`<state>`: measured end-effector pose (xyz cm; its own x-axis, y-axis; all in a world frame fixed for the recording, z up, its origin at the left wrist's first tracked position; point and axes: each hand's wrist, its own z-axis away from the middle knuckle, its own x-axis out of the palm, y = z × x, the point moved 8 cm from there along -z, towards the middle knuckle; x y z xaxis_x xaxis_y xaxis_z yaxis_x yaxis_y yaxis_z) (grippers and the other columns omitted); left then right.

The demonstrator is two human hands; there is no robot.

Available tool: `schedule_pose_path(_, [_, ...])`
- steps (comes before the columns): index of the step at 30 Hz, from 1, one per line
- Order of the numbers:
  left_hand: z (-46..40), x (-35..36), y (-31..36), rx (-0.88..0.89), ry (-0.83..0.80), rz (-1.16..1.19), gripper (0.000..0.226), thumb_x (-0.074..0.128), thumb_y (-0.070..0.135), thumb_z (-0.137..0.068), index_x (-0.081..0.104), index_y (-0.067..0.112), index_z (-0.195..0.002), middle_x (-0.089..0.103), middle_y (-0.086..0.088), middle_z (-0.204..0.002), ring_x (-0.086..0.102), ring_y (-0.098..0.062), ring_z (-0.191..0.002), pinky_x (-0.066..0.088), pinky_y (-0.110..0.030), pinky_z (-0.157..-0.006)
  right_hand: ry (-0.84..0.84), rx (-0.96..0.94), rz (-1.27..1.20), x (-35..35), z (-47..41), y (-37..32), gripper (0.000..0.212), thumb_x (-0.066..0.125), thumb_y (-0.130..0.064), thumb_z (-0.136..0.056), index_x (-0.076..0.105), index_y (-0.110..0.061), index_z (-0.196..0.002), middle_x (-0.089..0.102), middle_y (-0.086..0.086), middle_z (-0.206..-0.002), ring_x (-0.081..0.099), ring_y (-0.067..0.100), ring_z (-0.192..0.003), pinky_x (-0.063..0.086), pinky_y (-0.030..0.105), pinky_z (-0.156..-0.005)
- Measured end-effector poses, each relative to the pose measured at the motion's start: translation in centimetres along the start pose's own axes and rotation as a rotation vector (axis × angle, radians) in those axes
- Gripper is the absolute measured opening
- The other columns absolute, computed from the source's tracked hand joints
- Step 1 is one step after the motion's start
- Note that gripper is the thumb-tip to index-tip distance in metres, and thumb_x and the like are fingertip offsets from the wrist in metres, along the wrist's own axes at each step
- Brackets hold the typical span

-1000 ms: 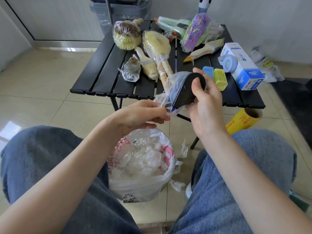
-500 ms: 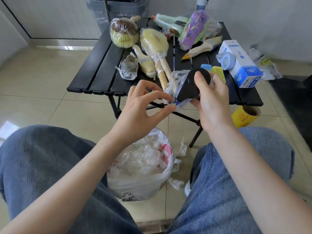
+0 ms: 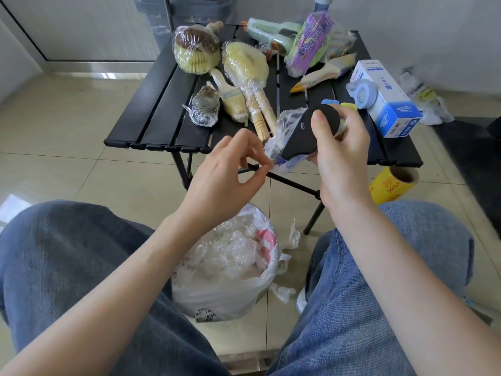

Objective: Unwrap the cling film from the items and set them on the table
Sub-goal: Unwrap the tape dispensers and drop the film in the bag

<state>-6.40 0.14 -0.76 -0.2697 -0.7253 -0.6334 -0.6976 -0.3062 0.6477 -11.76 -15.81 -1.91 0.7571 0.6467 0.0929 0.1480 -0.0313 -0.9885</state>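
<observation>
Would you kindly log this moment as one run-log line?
step: unwrapping | right hand: grips black device | left hand: pinches cling film at its lower end | wrap: partly off | table: wrapped items remain

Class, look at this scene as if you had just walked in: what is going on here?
A seated person is unwrapping things. The right hand grips a black gadget above the near edge of a black slatted table, while the left hand pinches the loose cling film hanging off it. The film is only partly off. Wrapped brushes wait on the table, and a white bag of used film sits on the floor between the knees.
</observation>
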Motion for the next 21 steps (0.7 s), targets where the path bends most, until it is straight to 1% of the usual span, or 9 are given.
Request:
schedule_pose_path(3, [-0.1,0.5,-0.5,-0.034,-0.022,-0.070,0.016,0.064,0.027,-0.087,0.058,0.024,-0.102,0.060,0.024,-0.085,0.042,0.000,-0.081,0.034,-0.009,-0.066,0.001,-0.039,0.015,0.1,0.2,-0.2,0.011,0.059,-0.019,-0.091,0.056,-0.018,-0.102,0.061,-0.001,-0.086,0.057,0.011,-0.079,0.054,0.038,-0.081])
schedule_pose_path(5, [-0.2,0.6,-0.3,-0.005,-0.015,-0.131,0.014,0.067,0.036,-0.086,0.064,0.027,-0.095,0.061,0.019,-0.085,0.042,-0.003,-0.081,0.035,-0.013,-0.067,0.008,-0.057,0.010,0.1,0.2,-0.3,0.014,0.058,-0.015,-0.094,0.055,-0.013,-0.107,0.060,-0.001,-0.088,0.057,0.005,-0.076,0.051,0.025,-0.075])
schedule_pose_path(7, [-0.4,0.4,0.0,0.013,0.014,-0.181,0.014,0.070,0.039,-0.084,0.067,0.026,-0.088,0.062,0.017,-0.084,0.045,-0.012,-0.082,0.037,-0.016,-0.068,0.016,-0.076,0.022,0.0,0.2,-0.4,0.013,0.058,-0.013,-0.094,0.055,-0.012,-0.107,0.060,-0.002,-0.088,0.055,0.000,-0.073,0.047,0.018,-0.072])
schedule_pose_path(11, [-0.4,0.0,0.2,0.031,0.077,-0.203,0.010,0.072,0.034,-0.082,0.068,0.025,-0.082,0.062,0.017,-0.080,0.046,-0.018,-0.081,0.044,-0.034,-0.069,0.039,-0.159,0.104,0.1,0.6,-1.2,0.011,0.057,-0.016,-0.094,0.053,-0.014,-0.104,0.057,-0.005,-0.088,0.053,-0.001,-0.074,0.045,0.016,-0.073])
schedule_pose_path(13, [-0.3,-0.2,0.3,0.029,0.089,-0.168,0.009,0.072,0.033,-0.081,0.069,0.024,-0.081,0.063,0.016,-0.080,0.045,-0.018,-0.080,0.045,-0.038,-0.071,0.050,-0.214,0.144,0.2,0.8,-1.8,0.013,0.056,-0.019,-0.093,0.053,-0.013,-0.104,0.058,0.000,-0.093,0.056,0.008,-0.082,0.049,0.024,-0.077])
schedule_pose_path(16, [-0.2,-0.3,0.4,-0.006,0.101,-0.074,0.010,0.075,0.033,-0.079,0.070,0.026,-0.077,0.062,0.018,-0.078,0.043,-0.015,-0.080,0.041,-0.033,-0.073,0.066,-0.309,0.212,0.4,1.3,-2.5,0.016,0.055,-0.022,-0.093,0.053,-0.014,-0.106,0.058,0.007,-0.101,0.057,0.025,-0.095,0.050,0.041,-0.085])
schedule_pose_path(17, [-0.2,-0.2,0.4,-0.020,0.102,-0.051,0.010,0.076,0.034,-0.078,0.070,0.026,-0.076,0.061,0.018,-0.077,0.043,-0.013,-0.080,0.040,-0.031,-0.073,0.072,-0.337,0.234,0.5,1.5,-2.7,0.018,0.055,-0.022,-0.093,0.054,-0.011,-0.108,0.057,0.008,-0.102,0.056,0.027,-0.096,0.050,0.041,-0.085])
schedule_pose_path(19, [0.1,0.0,0.3,-0.063,0.106,0.002,0.010,0.077,0.032,-0.077,0.070,0.026,-0.074,0.061,0.019,-0.076,0.042,-0.007,-0.079,0.038,-0.026,-0.075,0.086,-0.400,0.274,0.6,2.0,-3.1,0.022,0.054,-0.020,-0.095,0.055,-0.006,-0.111,0.054,0.009,-0.101,0.054,0.027,-0.095,0.049,0.034,-0.084])
schedule_pose_path(21, [0.3,0.0,0.1,-0.126,0.111,0.082,0.010,0.078,0.028,-0.077,0.069,0.025,-0.073,0.062,0.019,-0.076,0.041,0.001,-0.079,0.034,-0.014,-0.074,0.104,-0.462,0.300,0.7,2.6,-3.6,0.022,0.054,-0.017,-0.095,0.055,-0.002,-0.112,0.051,0.008,-0.100,0.051,0.022,-0.093,0.046,0.025,-0.083])
